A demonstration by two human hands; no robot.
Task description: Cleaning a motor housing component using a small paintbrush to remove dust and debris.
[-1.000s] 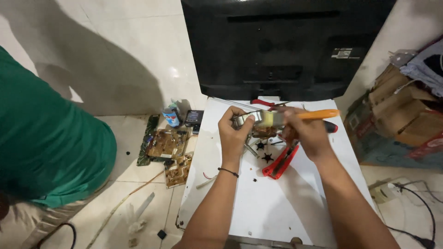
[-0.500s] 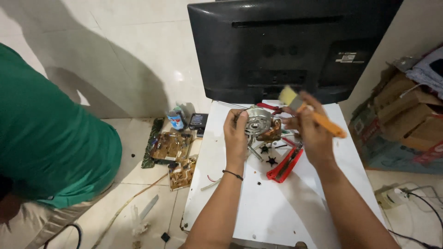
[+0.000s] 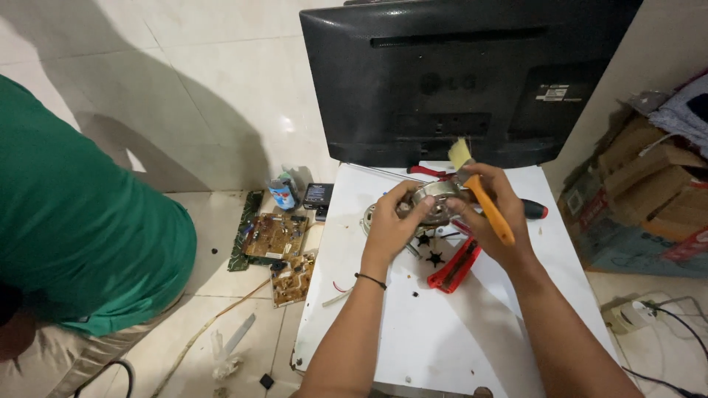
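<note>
Head view: my left hand (image 3: 392,221) grips the round metal motor part (image 3: 434,200) above the far middle of the white table (image 3: 442,339). My right hand (image 3: 493,214) is closed on the orange-handled brush (image 3: 479,193), bristles up, just right of the part; red pliers (image 3: 456,265) lie nearer.

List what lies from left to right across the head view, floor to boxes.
Person in a green shirt → circuit boards on the floor → left hand on a round metal part → right hand holding an orange-handled brush → cardboard boxes.

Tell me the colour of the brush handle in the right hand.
Orange; the brush shows best in the head view.
</note>
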